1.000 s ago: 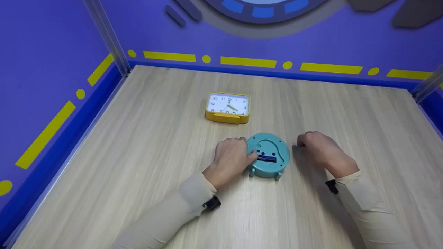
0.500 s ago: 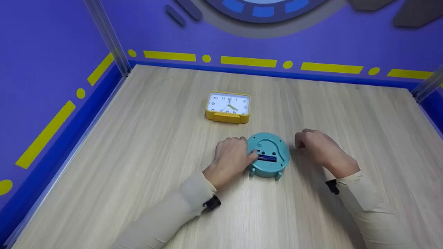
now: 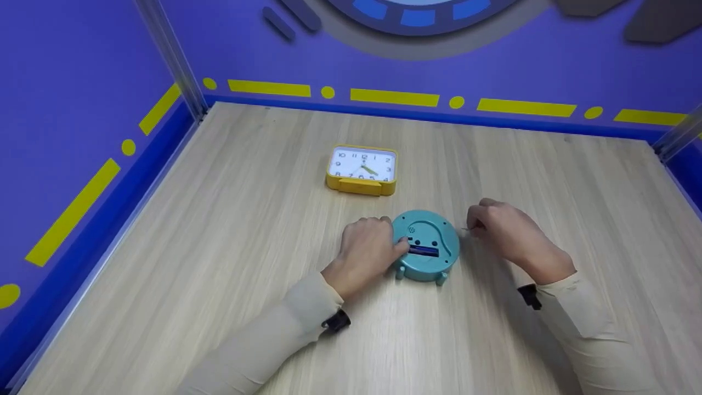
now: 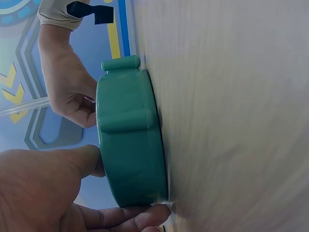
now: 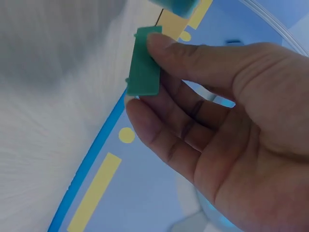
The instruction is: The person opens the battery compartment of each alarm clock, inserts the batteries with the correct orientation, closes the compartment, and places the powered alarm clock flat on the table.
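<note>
A round teal alarm clock [image 3: 439, 233] lies face down on the table, its back and two stubby feet showing. In its back is an uncovered battery slot [image 3: 425, 251] with a dark battery inside. My left hand [image 3: 364, 249] grips the clock's left side, thumb on the back and fingers around the rim, as the left wrist view also shows. To the right of the clock, apart from it, my right hand [image 3: 507, 233] hovers over the table. The right wrist view shows it pinching a small green battery cover [image 5: 146, 65] with tabs along one edge.
A yellow rectangular alarm clock [image 3: 362, 170] lies face up behind the teal one. The wooden table [image 3: 247, 192] ends at a blue-purple back wall [image 3: 395, 71] with yellow marks, and at another such wall on the left.
My right hand has shifted slightly left and away from me, its fingers lifting and turning. The left hand and both clocks have stayed in place.
</note>
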`<control>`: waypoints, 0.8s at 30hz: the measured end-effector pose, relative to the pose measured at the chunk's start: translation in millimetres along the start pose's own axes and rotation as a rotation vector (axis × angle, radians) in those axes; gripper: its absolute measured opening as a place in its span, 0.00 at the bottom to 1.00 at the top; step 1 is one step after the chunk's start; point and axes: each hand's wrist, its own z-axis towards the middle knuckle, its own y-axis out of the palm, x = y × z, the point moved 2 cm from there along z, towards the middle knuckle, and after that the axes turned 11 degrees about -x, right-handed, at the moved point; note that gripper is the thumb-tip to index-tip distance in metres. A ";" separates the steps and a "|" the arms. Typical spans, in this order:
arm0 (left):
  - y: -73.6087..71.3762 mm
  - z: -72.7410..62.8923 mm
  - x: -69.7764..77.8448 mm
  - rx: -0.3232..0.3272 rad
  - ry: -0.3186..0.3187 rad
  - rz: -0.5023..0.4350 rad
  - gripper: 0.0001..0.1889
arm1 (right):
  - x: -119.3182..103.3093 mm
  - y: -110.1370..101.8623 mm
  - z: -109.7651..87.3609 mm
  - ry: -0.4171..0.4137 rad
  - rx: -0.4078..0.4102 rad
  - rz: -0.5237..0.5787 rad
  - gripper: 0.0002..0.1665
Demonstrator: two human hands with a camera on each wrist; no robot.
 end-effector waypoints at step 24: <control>-0.4 -0.4 -0.4 -0.037 -0.002 -0.001 0.21 | -43.7 0.3 3.1 -0.215 0.131 -0.045 0.11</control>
